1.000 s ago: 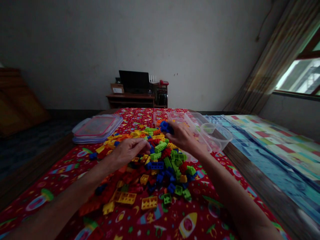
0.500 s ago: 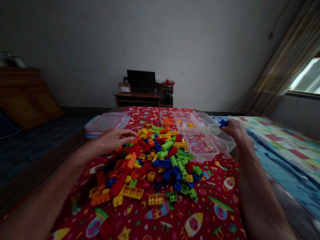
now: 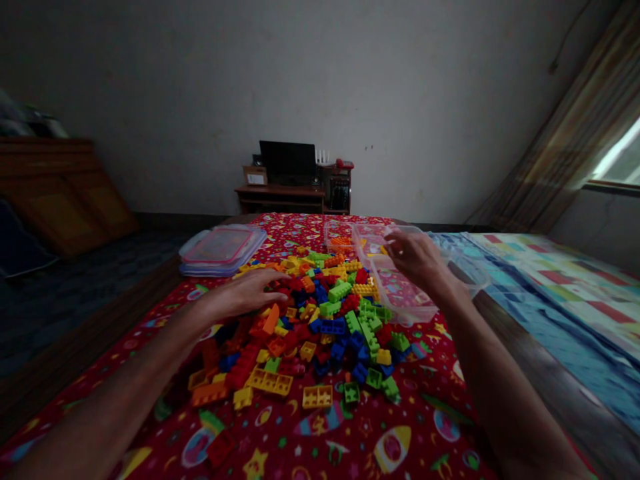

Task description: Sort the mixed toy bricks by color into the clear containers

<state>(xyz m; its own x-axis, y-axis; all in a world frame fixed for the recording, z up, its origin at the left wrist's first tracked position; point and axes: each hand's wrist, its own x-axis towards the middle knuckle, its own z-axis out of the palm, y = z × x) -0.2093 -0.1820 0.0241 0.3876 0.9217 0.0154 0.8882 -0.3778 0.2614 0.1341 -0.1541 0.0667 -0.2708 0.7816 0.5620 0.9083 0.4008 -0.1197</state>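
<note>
A heap of toy building bricks in red, orange, yellow, green and blue is spread over the table. My left hand lies low over the heap's left side, thumb and fingers apart beside red bricks, nothing visible in it. Above the clear plastic boxes on the right is my right hand, its fingers loosely bent and a little apart, with no brick visible in them. Partly behind that hand, yellow bricks show in a far box. Orange bricks lie in another box further left.
Stacked clear lids sit at the table's left edge. A red patterned cloth covers the table. Beyond the right edge is a bed with a checked cover. A desk with a monitor stands against the wall.
My right hand has moved left from the right-hand box, and the blue brick it held is out of sight. My left hand has shifted slightly right and nearer. The view has turned slightly left.
</note>
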